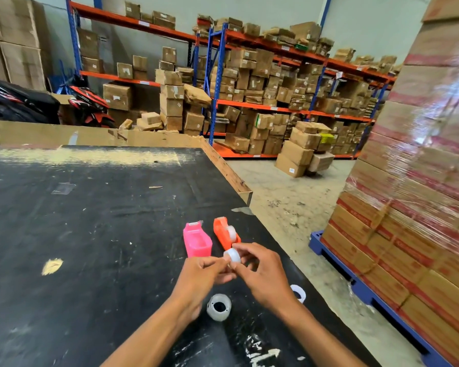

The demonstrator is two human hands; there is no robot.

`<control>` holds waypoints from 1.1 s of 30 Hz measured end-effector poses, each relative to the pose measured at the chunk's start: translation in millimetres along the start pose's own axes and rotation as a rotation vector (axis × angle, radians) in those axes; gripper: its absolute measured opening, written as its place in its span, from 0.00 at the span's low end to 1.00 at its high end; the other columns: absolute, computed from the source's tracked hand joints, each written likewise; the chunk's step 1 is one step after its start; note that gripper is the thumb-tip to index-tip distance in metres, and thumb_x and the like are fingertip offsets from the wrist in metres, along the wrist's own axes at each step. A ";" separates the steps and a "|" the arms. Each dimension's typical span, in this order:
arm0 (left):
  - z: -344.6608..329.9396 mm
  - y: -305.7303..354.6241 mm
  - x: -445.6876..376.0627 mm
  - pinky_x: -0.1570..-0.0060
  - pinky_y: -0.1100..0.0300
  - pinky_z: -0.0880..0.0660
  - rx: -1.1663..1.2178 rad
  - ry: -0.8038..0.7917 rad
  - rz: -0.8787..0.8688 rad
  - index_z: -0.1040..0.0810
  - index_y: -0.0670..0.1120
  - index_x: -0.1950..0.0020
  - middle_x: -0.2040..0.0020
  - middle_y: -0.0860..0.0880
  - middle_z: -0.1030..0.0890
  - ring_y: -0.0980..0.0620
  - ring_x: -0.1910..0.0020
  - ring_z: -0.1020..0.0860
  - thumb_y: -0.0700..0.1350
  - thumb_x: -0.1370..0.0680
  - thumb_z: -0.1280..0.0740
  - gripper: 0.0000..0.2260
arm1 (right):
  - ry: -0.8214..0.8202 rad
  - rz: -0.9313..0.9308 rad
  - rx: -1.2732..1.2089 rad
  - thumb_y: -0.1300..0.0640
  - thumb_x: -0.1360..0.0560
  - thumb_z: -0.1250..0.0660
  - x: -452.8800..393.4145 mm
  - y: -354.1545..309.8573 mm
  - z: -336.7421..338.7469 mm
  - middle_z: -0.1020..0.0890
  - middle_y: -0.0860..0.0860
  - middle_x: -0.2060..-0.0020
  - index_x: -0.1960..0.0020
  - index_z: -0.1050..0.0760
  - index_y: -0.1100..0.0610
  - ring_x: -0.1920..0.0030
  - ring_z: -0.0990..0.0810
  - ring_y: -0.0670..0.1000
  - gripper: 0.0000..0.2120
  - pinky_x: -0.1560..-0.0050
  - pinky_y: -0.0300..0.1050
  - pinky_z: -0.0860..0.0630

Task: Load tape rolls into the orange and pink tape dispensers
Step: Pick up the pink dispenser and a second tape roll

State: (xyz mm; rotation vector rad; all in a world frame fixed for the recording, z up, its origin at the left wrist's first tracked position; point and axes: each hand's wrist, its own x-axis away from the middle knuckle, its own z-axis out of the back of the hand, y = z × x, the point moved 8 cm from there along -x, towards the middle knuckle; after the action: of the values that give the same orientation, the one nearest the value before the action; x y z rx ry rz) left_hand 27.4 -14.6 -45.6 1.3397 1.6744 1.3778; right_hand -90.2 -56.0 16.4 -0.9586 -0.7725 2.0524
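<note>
A warehouse of racked cardboard boxes (249, 83) fills the top of the frame; the black counter (90, 234) covers the lower left, its right edge running diagonally down beside bare floor and a wrapped pallet stack (421, 181). Most of the counter's left stands open. Low centre, the pink dispenser (197, 241) sits empty beside the orange dispenser (224, 233), which holds a roll. Just below them, the left hand (199, 276) and right hand (263, 274) pinch a small tape roll (232, 255) together. Another roll (219, 307) lies between the wrists.

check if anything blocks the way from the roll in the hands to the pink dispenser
Nothing visible does. The tape roll, held by the left hand and right hand, sits just short of the pink dispenser, whose cavity looks open and empty.
</note>
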 end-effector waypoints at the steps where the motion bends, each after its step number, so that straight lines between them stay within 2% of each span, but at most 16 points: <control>1: -2.9 -3.1 0.0 0.62 0.68 0.20 0.005 -0.009 0.013 0.15 0.35 0.59 0.63 0.40 0.15 0.50 0.64 0.17 0.39 0.24 0.33 0.09 | 0.008 -0.014 -0.018 0.63 0.30 0.27 2.5 2.5 2.8 0.16 0.52 0.56 0.46 0.19 0.55 0.60 0.24 0.42 0.13 0.63 0.29 0.29; 5: -11.7 -9.8 1.8 0.61 0.67 0.19 0.046 -0.058 0.061 0.15 0.36 0.59 0.60 0.39 0.14 0.51 0.63 0.16 0.39 0.24 0.32 0.09 | 0.018 -0.049 -0.109 0.61 0.31 0.26 11.0 12.0 7.8 0.15 0.50 0.59 0.49 0.19 0.53 0.62 0.24 0.41 0.11 0.62 0.32 0.28; 8: -15.5 -8.0 3.0 0.63 0.67 0.19 0.035 -0.079 0.074 0.16 0.35 0.58 0.61 0.40 0.15 0.52 0.64 0.16 0.39 0.24 0.32 0.09 | -0.002 -0.065 -0.198 0.60 0.32 0.25 13.2 17.3 10.8 0.15 0.52 0.59 0.48 0.19 0.51 0.62 0.22 0.47 0.14 0.62 0.40 0.26; 12: -13.3 2.2 -0.3 0.63 0.65 0.18 -0.074 -0.055 0.063 0.18 0.33 0.52 0.58 0.38 0.15 0.48 0.64 0.16 0.42 0.26 0.30 0.11 | -0.036 -0.036 -0.131 0.62 0.32 0.26 5.6 19.0 23.5 0.18 0.49 0.63 0.50 0.19 0.52 0.65 0.25 0.40 0.12 0.63 0.32 0.29; 15: -6.0 11.3 -1.8 0.69 0.67 0.22 -0.142 0.025 0.020 0.17 0.37 0.53 0.59 0.41 0.16 0.51 0.66 0.19 0.43 0.27 0.28 0.09 | -0.259 -0.018 0.154 0.62 0.31 0.27 4.2 24.8 23.3 0.24 0.44 0.67 0.47 0.20 0.53 0.66 0.27 0.41 0.13 0.61 0.31 0.30; 18: -6.2 11.7 0.4 0.69 0.68 0.23 -0.134 0.051 0.016 0.17 0.40 0.54 0.58 0.43 0.17 0.52 0.64 0.21 0.40 0.28 0.28 0.05 | -0.534 0.012 0.461 0.59 0.30 0.29 15.5 40.5 10.4 0.23 0.45 0.63 0.40 0.24 0.51 0.60 0.24 0.47 0.19 0.52 0.43 0.26; 22: -11.5 6.1 10.7 0.66 0.68 0.21 -0.048 0.055 0.057 0.17 0.37 0.52 0.56 0.42 0.16 0.51 0.63 0.19 0.35 0.27 0.31 0.05 | -0.714 0.053 0.501 0.58 0.30 0.31 24.5 43.0 1.1 0.15 0.51 0.55 0.36 0.26 0.50 0.52 0.20 0.51 0.22 0.50 0.43 0.26; 23: -11.7 5.6 13.9 0.64 0.68 0.20 -0.027 0.069 0.059 0.17 0.37 0.52 0.56 0.41 0.16 0.50 0.61 0.18 0.34 0.26 0.31 0.05 | -0.747 0.073 0.498 0.58 0.30 0.31 24.7 42.1 0.6 0.15 0.52 0.53 0.37 0.26 0.50 0.51 0.20 0.51 0.22 0.51 0.42 0.27; 25: -9.8 4.0 18.9 0.60 0.67 0.19 0.021 0.100 0.056 0.17 0.37 0.52 0.55 0.40 0.16 0.49 0.59 0.18 0.34 0.26 0.32 0.06 | -0.777 0.082 0.470 0.57 0.30 0.30 21.3 40.3 2.0 0.15 0.50 0.57 0.39 0.24 0.51 0.55 0.19 0.49 0.19 0.52 0.41 0.26; 28: -3.8 1.7 28.1 0.54 0.64 0.19 0.064 0.181 0.033 0.18 0.37 0.52 0.53 0.38 0.16 0.48 0.57 0.18 0.35 0.25 0.33 0.05 | -0.763 0.082 0.359 0.51 0.29 0.28 8.0 37.1 1.3 0.20 0.46 0.64 0.44 0.21 0.52 0.61 0.21 0.47 0.15 0.50 0.48 0.21; 30: 3.0 0.7 35.9 0.55 0.64 0.19 0.070 0.239 0.020 0.18 0.37 0.52 0.53 0.38 0.16 0.48 0.58 0.17 0.35 0.25 0.33 0.06 | -0.736 0.117 0.307 0.48 0.29 0.29 -0.1 30.1 -7.8 0.19 0.48 0.62 0.45 0.20 0.53 0.60 0.21 0.49 0.15 0.50 0.50 0.21; 33: 16.9 1.4 53.1 0.59 0.65 0.18 0.067 0.348 -0.014 0.18 0.38 0.51 0.52 0.38 0.16 0.48 0.59 0.17 0.36 0.25 0.33 0.06 | -0.784 0.204 0.319 0.43 0.30 0.30 3.9 16.2 -37.2 0.18 0.52 0.55 0.43 0.22 0.53 0.53 0.20 0.53 0.20 0.52 0.50 0.23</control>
State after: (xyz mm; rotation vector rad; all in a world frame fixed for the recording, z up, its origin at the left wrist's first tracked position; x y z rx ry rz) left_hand 25.6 40.9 -41.2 1.1692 1.9643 1.6317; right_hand -67.5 -54.1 -17.4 -0.0233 -0.7028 2.6553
